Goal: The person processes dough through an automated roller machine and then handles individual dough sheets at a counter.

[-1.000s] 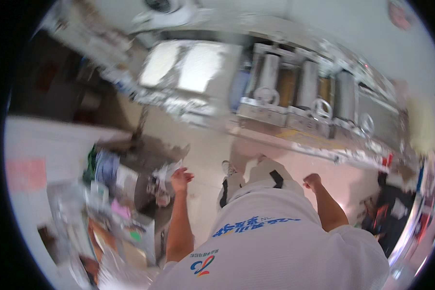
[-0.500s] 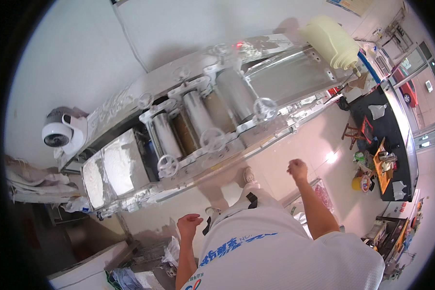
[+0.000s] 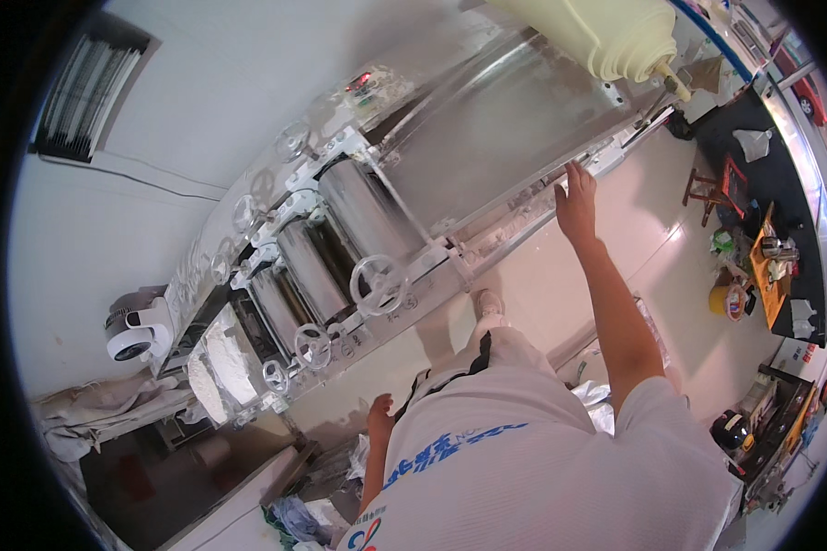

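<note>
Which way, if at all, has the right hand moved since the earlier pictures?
Yes: the right hand has moved forward, toward the metal bed beside the rollers.

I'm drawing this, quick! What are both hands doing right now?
Left hand: partly curled, nothing visible in it; how far closed can't be told.
Right hand: open, nothing visible in it.

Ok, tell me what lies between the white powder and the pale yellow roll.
In the head view, the metal rollers come first after the white powder, then the flat metal bed toward the pale yellow roll.
</note>
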### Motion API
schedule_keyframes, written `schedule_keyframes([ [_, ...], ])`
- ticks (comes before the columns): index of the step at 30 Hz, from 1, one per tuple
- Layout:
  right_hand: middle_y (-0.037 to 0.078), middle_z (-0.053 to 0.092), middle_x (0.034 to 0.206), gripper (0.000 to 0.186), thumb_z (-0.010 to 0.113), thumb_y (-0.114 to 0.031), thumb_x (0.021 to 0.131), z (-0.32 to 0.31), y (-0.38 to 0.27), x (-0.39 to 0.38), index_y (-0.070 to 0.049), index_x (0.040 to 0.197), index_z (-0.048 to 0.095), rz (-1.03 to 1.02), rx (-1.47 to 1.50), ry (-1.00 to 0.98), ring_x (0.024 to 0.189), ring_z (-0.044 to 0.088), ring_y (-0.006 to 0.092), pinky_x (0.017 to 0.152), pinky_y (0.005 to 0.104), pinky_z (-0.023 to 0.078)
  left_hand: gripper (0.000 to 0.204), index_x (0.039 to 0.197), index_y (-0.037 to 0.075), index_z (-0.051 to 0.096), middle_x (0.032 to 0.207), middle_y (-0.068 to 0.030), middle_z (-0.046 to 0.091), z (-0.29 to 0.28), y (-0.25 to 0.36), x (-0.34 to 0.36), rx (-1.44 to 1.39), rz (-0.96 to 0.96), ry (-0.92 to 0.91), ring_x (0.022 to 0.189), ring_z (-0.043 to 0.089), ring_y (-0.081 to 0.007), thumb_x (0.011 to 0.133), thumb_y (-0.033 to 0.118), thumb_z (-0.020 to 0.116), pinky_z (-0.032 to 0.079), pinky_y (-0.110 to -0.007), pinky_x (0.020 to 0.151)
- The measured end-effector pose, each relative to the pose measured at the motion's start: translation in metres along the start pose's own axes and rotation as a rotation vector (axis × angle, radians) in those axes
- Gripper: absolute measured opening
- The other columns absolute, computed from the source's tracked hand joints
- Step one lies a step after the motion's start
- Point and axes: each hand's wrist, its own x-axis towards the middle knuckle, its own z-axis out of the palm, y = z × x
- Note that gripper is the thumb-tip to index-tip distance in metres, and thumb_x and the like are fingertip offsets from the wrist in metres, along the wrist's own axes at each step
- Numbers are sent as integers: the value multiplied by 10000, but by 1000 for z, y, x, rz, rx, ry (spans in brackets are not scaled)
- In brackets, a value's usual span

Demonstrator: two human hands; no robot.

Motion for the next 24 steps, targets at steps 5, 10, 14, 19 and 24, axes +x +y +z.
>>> schedule_keyframes([
  [5,226,609,1358,422,648,-23,881,35,38,44,-2,1301,616,-99,-271,-340,1301,526,425,1104,503,425,286,1123,66,765,993,-114,782,16,-37,-31,18,-254,-188,929,733,-220,865,186,746,565,-341,862],
  [10,230,693,1219,377,659,-45,871,69,72,46,-21,1247,668,272,0,-334,1199,619,423,978,451,523,349,1138,26,762,1014,-120,790,18,21,-47,79,-290,-89,955,726,-186,843,211,794,561,-334,875],
  [14,183,717,1225,356,651,-52,906,79,85,60,-4,1259,651,165,21,-145,1153,671,364,963,447,538,367,1141,25,759,1022,-132,787,24,0,-46,-3,-374,-76,959,731,-194,808,171,810,559,-336,885],
  [19,143,688,1248,324,577,-72,1014,87,127,63,6,1328,600,938,1328,155,1170,655,309,988,419,538,353,1133,22,759,1026,-133,787,19,94,-35,-10,-314,-142,954,736,-207,821,181,803,559,-340,884],
  [24,188,573,1378,367,467,-26,1061,10,31,49,50,1420,480,1366,1635,48,1261,578,345,1081,438,517,322,1138,23,753,1038,-125,785,11,153,-40,29,-369,-159,970,735,-202,873,203,775,556,-343,886],
])
